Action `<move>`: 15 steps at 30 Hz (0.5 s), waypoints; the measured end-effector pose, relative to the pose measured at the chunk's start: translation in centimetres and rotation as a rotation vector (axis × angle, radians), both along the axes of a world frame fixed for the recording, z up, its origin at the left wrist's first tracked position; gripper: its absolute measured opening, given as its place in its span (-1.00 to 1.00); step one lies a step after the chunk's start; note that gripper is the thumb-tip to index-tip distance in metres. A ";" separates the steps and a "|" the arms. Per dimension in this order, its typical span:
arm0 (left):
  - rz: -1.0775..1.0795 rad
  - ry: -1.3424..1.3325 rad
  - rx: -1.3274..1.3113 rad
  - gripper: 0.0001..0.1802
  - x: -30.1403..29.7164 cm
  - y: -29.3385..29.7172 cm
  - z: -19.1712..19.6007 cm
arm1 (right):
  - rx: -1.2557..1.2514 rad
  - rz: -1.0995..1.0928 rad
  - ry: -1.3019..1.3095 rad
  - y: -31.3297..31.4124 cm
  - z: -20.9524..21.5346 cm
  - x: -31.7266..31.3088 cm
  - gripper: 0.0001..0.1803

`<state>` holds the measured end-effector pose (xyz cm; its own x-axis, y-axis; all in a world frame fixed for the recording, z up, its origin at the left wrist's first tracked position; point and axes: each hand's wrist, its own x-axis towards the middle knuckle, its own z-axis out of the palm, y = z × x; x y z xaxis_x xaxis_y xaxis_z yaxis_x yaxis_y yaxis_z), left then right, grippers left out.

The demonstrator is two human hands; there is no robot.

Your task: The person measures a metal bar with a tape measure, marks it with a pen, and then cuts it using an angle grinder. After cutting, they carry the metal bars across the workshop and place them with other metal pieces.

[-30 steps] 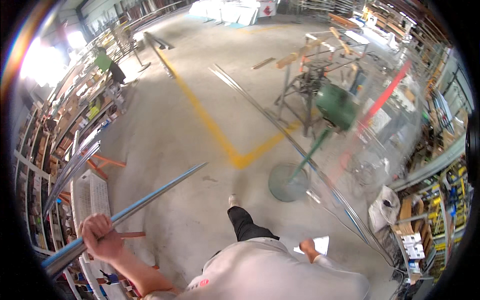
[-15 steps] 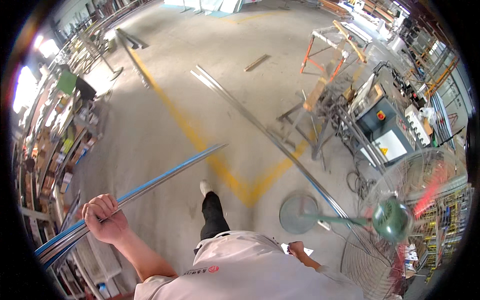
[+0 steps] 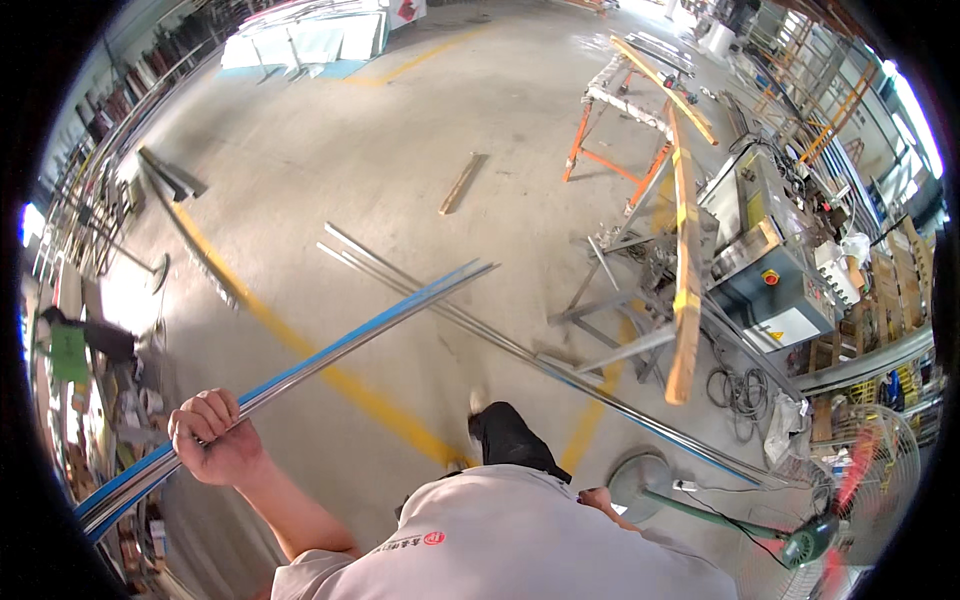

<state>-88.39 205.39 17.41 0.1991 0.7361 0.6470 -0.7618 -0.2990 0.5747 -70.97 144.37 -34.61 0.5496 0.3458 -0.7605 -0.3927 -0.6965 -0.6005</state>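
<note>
My left hand [image 3: 215, 435] is closed around a bundle of long metal profiles [image 3: 330, 357], some with blue film on them. The bundle runs from the lower left rim up toward the middle of the view, held above the floor. Close to my right side, my right hand [image 3: 597, 498] shows only in part past my shirt; its fingers are curled in. A sliver of white paper [image 3: 620, 509] sticks out beside that hand.
Long metal profiles [image 3: 440, 306] lie across the floor ahead. A pedestal fan [image 3: 810, 542] stands at the lower right, with cables beside it. Wooden beams [image 3: 685, 250], an orange-legged trestle [image 3: 574, 140] and a grey machine [image 3: 770, 290] are on the right. Cluttered racks line the left.
I have walked forward and the view has turned to the right. The profiles stay in my left hand. My right hand is now more hidden by my shirt, with less of the paper showing.
</note>
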 end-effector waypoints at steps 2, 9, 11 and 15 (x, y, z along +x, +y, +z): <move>-0.037 -0.019 -0.039 -0.60 5.7 6.8 -2.0 | 0.295 -0.165 0.126 4.0 -3.2 2.4 -0.83; -0.109 -0.069 -0.141 -0.56 27.3 29.6 -2.9 | -0.278 0.598 -0.014 33.5 -6.4 28.4 -0.76; -0.143 -0.073 -0.122 -0.56 32.4 35.4 -0.6 | -0.466 0.453 0.026 44.6 -4.5 39.6 -0.75; -0.093 -0.171 -0.110 -0.55 45.0 45.2 1.6 | -0.015 0.327 -1.069 64.8 4.5 63.5 -0.67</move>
